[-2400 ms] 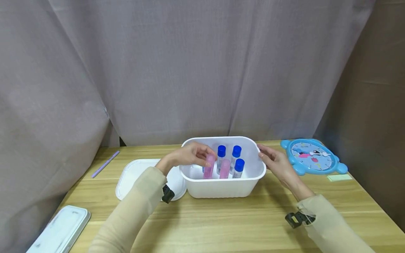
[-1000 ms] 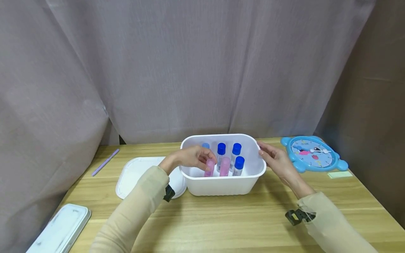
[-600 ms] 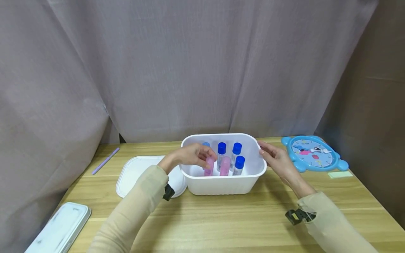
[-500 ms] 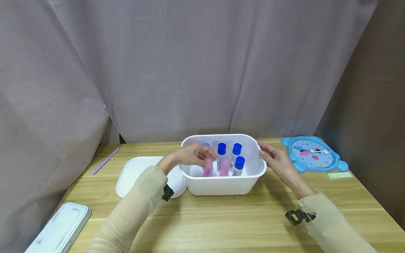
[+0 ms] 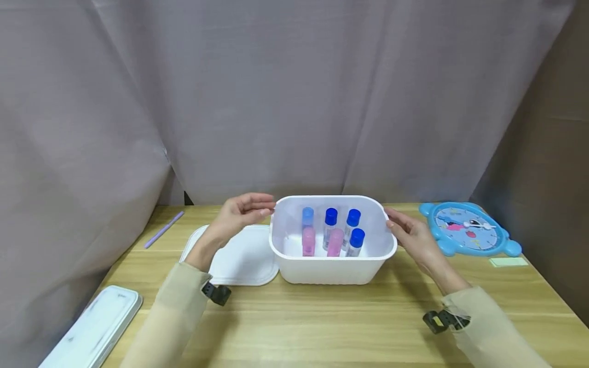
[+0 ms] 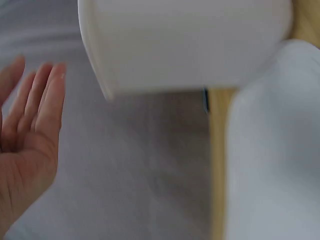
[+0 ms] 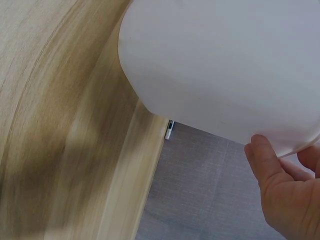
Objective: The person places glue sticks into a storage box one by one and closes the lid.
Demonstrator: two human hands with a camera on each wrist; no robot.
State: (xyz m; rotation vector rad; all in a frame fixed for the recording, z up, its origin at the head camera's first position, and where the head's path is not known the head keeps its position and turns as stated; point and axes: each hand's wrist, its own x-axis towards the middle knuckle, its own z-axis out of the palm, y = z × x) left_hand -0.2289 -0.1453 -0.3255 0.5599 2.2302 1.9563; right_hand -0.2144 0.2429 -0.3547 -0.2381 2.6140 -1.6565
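Observation:
A white plastic bin stands on the wooden table with several small capped bottles upright inside. Two are pink: a left pink bottle and a right pink bottle. Behind the left one shows a light blue-capped bottle. Clear bottles with dark blue caps, such as the nearest blue-capped bottle, fill the right side. My left hand is just outside the bin's left rim, fingers extended, holding nothing; whether the fingertips touch the rim I cannot tell. My right hand grips the right rim, fingers against the outer wall.
Left of the bin lies a white lid. A purple pen is farther left, and a white case lies at the front left. On the right are a blue toy clock and pale green sticky notes. A grey curtain hangs behind.
My left hand has let go of the left pink bottle and moved out of the bin to the left rim. The bottle stays upright inside. My right hand keeps its hold on the rim.

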